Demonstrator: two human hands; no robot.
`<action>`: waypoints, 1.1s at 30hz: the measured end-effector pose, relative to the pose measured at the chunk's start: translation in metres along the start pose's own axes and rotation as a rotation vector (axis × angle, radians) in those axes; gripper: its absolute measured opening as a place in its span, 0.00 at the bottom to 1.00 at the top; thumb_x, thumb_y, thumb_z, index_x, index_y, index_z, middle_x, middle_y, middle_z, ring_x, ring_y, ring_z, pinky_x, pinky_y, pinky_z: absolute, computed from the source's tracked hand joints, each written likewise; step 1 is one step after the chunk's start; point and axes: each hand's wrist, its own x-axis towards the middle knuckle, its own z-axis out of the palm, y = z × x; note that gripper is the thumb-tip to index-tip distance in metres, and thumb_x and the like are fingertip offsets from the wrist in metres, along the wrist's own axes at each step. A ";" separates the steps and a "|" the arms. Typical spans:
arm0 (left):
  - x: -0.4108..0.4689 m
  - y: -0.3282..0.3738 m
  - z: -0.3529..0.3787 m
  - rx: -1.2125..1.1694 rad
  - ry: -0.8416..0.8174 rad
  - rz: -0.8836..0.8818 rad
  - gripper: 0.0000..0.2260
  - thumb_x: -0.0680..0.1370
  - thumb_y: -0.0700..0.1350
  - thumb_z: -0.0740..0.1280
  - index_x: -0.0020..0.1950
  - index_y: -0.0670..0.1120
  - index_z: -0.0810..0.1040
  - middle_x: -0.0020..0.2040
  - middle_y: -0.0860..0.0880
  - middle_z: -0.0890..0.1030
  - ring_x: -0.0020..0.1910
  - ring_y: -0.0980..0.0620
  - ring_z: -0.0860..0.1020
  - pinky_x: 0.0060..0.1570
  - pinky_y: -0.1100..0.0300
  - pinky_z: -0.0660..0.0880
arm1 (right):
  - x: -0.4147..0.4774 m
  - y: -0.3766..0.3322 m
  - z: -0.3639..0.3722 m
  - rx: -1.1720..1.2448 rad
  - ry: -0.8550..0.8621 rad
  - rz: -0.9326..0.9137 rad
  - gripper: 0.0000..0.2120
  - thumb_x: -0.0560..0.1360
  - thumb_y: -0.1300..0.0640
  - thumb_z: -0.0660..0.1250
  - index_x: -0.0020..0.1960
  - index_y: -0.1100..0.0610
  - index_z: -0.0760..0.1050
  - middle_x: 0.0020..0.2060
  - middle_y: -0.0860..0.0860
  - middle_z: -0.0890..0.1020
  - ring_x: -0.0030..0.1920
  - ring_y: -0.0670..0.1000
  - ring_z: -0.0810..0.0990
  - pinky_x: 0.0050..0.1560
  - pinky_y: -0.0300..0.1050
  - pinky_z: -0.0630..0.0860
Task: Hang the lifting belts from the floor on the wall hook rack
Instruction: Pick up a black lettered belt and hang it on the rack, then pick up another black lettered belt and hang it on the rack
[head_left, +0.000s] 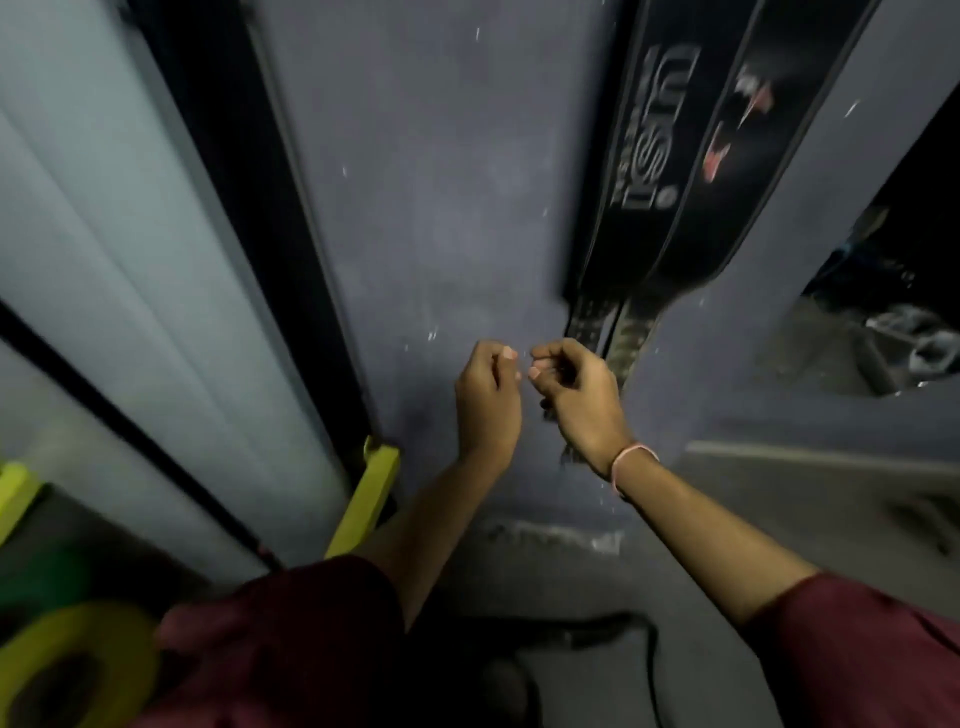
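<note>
Two black lifting belts hang side by side down the grey wall at the upper right: one with white lettering (649, 140), the other with red marks (737, 156). Their narrow lower ends reach just behind my right hand (576, 395). That hand is curled on a dark strap piece that shows in its palm and below its wrist. My left hand (488, 400) is close beside it, fingers curled with fingertips nearly touching the right hand, nothing visible in it. A dark curved strap (597, 631) lies on the floor below. The hook rack is out of view.
A black upright post (270, 208) runs down the wall on the left, with a yellow-green bar (366, 499) at its foot. A yellow weight plate (78, 670) lies at the bottom left. A mirror (883, 291) and a grey ledge (831, 467) are on the right.
</note>
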 end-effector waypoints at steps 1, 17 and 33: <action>-0.010 -0.021 -0.001 0.030 -0.005 -0.038 0.10 0.83 0.42 0.59 0.45 0.40 0.75 0.36 0.45 0.77 0.35 0.48 0.74 0.35 0.58 0.69 | -0.007 0.021 0.008 0.007 -0.030 0.043 0.07 0.78 0.63 0.66 0.56 0.59 0.78 0.45 0.56 0.81 0.47 0.54 0.81 0.51 0.54 0.81; -0.184 -0.332 0.008 0.316 -0.052 -0.657 0.07 0.84 0.42 0.58 0.47 0.45 0.72 0.38 0.55 0.73 0.36 0.61 0.72 0.38 0.67 0.69 | -0.106 0.354 0.107 0.016 -0.468 0.608 0.04 0.76 0.67 0.68 0.48 0.60 0.78 0.38 0.52 0.79 0.40 0.47 0.78 0.37 0.31 0.74; -0.244 -0.568 0.027 0.298 -0.201 -0.812 0.06 0.84 0.41 0.58 0.48 0.45 0.71 0.38 0.50 0.74 0.37 0.55 0.73 0.38 0.60 0.69 | -0.167 0.564 0.248 -0.003 -0.522 0.811 0.06 0.76 0.66 0.66 0.45 0.57 0.78 0.43 0.62 0.82 0.42 0.54 0.79 0.41 0.45 0.75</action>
